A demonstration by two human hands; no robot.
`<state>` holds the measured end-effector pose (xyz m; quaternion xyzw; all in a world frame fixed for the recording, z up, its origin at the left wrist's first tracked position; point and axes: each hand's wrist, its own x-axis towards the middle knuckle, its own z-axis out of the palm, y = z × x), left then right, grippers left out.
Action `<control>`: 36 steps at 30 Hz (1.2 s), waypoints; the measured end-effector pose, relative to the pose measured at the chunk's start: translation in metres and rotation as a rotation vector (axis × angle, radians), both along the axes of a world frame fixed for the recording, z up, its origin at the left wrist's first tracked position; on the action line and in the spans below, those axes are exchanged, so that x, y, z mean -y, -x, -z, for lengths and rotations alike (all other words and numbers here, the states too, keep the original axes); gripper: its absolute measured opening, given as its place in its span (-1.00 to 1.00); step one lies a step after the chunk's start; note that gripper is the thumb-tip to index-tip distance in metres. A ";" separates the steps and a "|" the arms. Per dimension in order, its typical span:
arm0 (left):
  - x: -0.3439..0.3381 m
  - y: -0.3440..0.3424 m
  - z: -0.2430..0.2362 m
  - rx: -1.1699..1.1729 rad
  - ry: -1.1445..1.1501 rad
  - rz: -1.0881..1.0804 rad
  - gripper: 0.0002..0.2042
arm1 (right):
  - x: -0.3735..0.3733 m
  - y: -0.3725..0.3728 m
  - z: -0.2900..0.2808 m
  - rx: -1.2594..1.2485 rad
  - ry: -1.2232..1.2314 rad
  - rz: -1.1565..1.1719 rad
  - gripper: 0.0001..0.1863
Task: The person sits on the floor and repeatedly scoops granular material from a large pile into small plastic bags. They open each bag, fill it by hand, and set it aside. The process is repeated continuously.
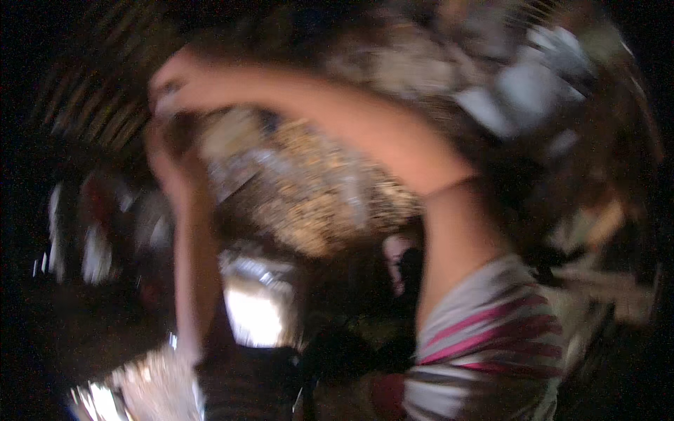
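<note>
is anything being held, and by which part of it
Cannot be told: the left hand and right hand are close together, but blur hides whether either holds anything, or where.

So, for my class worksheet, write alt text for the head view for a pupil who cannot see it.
A person's bare left hand and right hand are close together at upper left, too blurred to show any held object. Tan scattered material shows mid-picture; a striped sleeve shows at lower right.

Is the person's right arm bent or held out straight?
Bent: beyond the striped sleeve, the right arm angles sharply leftward, with the right hand close to the left hand. Blur hides whether they touch.
</note>
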<state>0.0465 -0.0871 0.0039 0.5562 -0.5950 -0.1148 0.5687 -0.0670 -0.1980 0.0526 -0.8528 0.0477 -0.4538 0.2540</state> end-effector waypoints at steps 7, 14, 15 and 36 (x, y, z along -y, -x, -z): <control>-0.033 -0.060 0.026 0.348 -0.051 -0.124 -0.69 | -0.029 -0.029 0.007 -0.217 0.144 0.411 -0.79; -0.023 -0.169 0.051 0.513 -0.377 -0.073 -0.71 | -0.058 -0.053 0.008 -0.162 0.074 0.495 -0.78; -0.008 -0.179 0.051 0.676 -0.405 -0.058 -0.72 | -0.061 -0.055 0.002 -0.158 0.051 0.518 -0.79; -0.045 -0.102 -0.042 -0.300 -0.122 0.402 -0.49 | -0.089 0.027 -0.084 -0.317 -0.368 0.467 -0.70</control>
